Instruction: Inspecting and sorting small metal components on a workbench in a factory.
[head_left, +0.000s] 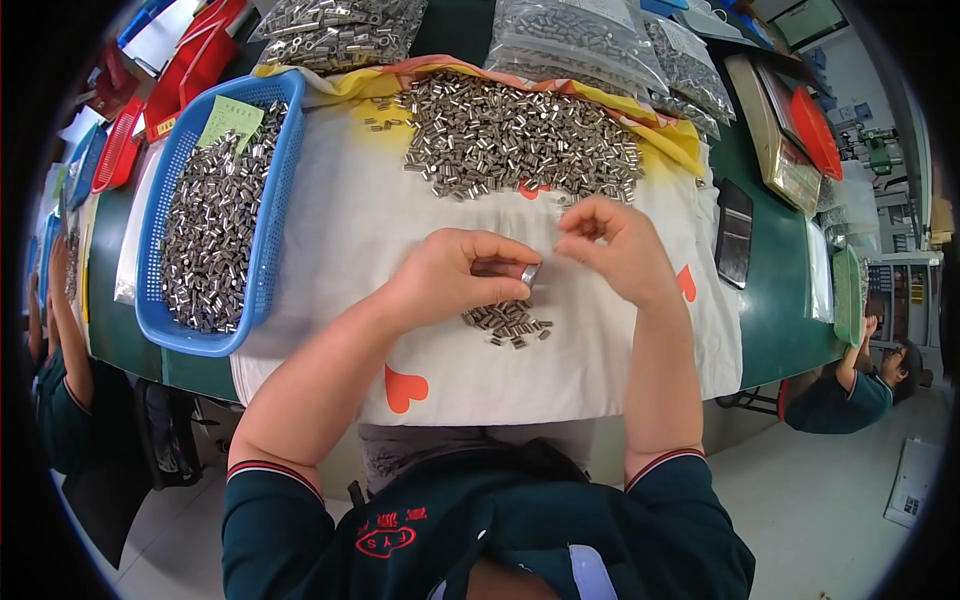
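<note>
Over a white cloth (335, 190) with red hearts, my left hand (445, 268) pinches a shiny metal piece (531, 273) between thumb and fingers; it looks like one or more short metal tubes. My right hand (622, 248) is just to the right, its thumb and fingers curled together; whether something small is in them I cannot make out. Below my left hand lies a small pile of short metal tubes (512, 324), partly hidden by that hand. Beyond both hands spreads a large heap of similar metal tubes (520, 138), bordered by yellow and pink cloth (682, 146).
To the left, a blue plastic basket (190, 342) holds many metal tubes and a pale green note (232, 122). Clear bags of metal parts (575, 45) stand at the back. A dark phone (734, 235) lies right on the green table (770, 330). Other people sit at both sides.
</note>
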